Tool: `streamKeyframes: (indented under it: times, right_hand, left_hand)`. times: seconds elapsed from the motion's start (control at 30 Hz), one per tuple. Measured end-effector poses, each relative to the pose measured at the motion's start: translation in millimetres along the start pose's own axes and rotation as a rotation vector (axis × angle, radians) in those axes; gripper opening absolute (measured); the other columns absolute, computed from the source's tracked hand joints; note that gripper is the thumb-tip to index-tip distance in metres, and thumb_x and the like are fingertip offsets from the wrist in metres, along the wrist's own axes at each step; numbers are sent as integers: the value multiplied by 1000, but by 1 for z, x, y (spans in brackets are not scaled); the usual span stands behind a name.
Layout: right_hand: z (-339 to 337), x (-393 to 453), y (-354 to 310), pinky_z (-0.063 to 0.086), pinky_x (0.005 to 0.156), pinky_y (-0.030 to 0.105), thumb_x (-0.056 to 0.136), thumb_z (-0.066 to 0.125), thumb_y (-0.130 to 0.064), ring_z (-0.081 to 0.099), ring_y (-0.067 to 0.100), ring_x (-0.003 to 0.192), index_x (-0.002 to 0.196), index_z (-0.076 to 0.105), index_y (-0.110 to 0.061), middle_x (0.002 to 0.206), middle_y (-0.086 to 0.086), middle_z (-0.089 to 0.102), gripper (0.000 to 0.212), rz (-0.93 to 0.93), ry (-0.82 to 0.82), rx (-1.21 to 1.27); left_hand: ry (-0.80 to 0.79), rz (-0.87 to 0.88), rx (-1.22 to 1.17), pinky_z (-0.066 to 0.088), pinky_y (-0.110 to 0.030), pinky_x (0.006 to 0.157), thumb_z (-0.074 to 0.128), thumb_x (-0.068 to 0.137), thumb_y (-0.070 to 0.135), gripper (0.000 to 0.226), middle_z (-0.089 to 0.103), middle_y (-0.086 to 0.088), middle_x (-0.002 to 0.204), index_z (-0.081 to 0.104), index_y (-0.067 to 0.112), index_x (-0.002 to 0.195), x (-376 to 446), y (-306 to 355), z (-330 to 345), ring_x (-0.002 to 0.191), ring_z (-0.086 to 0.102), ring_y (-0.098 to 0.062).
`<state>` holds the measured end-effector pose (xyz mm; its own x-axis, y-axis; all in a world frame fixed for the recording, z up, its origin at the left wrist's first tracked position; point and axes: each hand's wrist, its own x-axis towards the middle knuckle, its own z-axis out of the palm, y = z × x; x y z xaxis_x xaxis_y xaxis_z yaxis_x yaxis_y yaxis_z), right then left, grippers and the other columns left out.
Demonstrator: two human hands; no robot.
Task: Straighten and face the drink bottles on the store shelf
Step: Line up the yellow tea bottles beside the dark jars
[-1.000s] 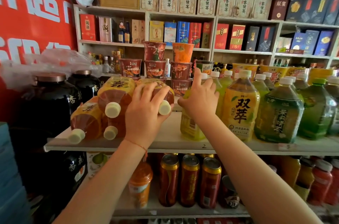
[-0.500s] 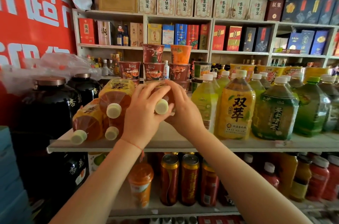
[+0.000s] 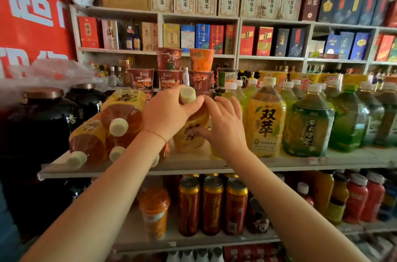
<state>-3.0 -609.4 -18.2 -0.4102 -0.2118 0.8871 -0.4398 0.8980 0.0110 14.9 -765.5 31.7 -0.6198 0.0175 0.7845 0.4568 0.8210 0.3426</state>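
Two hands are working on one amber bottle [image 3: 189, 132] at the shelf [image 3: 214, 165] front. The left hand [image 3: 169, 113] is curling around its neck just under the pale cap [image 3: 187, 94], fingers closed on it, and is covering most of the shoulder. The right hand [image 3: 223, 126] is lying open against the label, fingers spread and thumb on the print; whether it is pressing or only touching, I cannot tell. The bottle is standing nearly upright, its base hidden behind the left wrist. Left of that hand, stacked bottles [image 3: 120, 124] are lying with caps outward. Right of the right hand, a yellow bottle [image 3: 266, 124] is standing, label forward. The characters under the thumb are blurring.
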Motion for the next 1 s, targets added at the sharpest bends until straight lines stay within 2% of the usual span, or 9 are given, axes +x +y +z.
streamKeyframes:
  times: [0.1, 0.23, 0.33, 0.4, 0.5, 0.6, 0.77, 0.87, 1.0]
  right_hand:
    - [3, 4, -3, 14, 121, 53, 83, 70, -54, 49, 31, 133, 139, 50, -10, 126, 8, 66, 74, 36, 16, -30]
    - [10, 10, -1, 8, 122, 48, 87, 69, -42, 49, 28, 133, 137, 46, -10, 126, 7, 65, 64, 110, 49, -46]
    - [14, 11, 3, 3, 122, 47, 90, 65, -27, 47, 30, 134, 137, 46, -12, 124, 7, 67, 53, 75, 32, -114]
    - [16, 13, 6, 8, 122, 50, 93, 60, -25, 45, 32, 136, 137, 48, -13, 128, 7, 65, 47, 53, 13, -159]
    - [21, 8, 13, 17, 120, 58, 94, 57, -23, 37, 32, 142, 133, 53, -13, 143, 11, 54, 40, 50, -14, -265]
    - [27, -6, 18, 29, 110, 64, 87, 63, -27, 25, 41, 145, 138, 50, -14, 155, 19, 35, 54, 107, -50, -333]
    - [28, -12, 23, 44, 93, 68, 75, 76, -39, 27, 56, 139, 136, 52, -24, 159, 19, 26, 67, 119, -106, -309]
    - [29, -15, 29, 41, 96, 68, 73, 77, -43, 25, 57, 139, 133, 53, -25, 160, 18, 26, 67, 72, -104, -287]
    - [33, -18, 36, 40, 98, 67, 79, 70, -45, 29, 58, 138, 131, 55, -24, 157, 17, 34, 58, 8, -33, -279]
  left_hand:
    - [-95, -89, 63, 44, -28, 67, 49, 92, 71, 54, 59, 11, 93, 63, 29, 122, 21, 3, 4, 84, 56, -13]
    - [-329, -185, -343, 43, -20, 79, 62, 92, 57, 54, 61, 9, 119, 53, 25, 135, 29, -6, 22, 104, 56, -9]
    - [-399, -235, -504, 44, -28, 96, 74, 90, 38, 67, 57, 5, 134, 40, 25, 146, 29, -19, 31, 120, 55, -13]
    - [-419, -219, -468, 46, -32, 99, 75, 89, 33, 74, 55, 2, 137, 35, 24, 150, 33, -24, 35, 125, 55, -17]
    - [-355, -186, -127, 48, -40, 99, 69, 91, 45, 82, 50, -10, 142, 25, 19, 155, 38, -24, 43, 126, 55, -30]
    - [-355, -237, 111, 50, -46, 96, 64, 90, 55, 94, 43, -19, 145, 10, 17, 157, 39, -22, 49, 124, 54, -38]
    - [-510, -209, 89, 45, -46, 101, 71, 88, 46, 103, 32, -21, 152, -3, 29, 157, 49, -12, 53, 131, 47, -40]
    - [-459, -262, 40, 48, -50, 104, 69, 88, 50, 99, 36, -20, 150, 1, 31, 157, 51, -12, 59, 130, 49, -39]
    - [-373, -333, -48, 43, -49, 106, 66, 93, 34, 91, 33, -24, 148, 3, 22, 158, 38, 3, 80, 129, 47, -41]
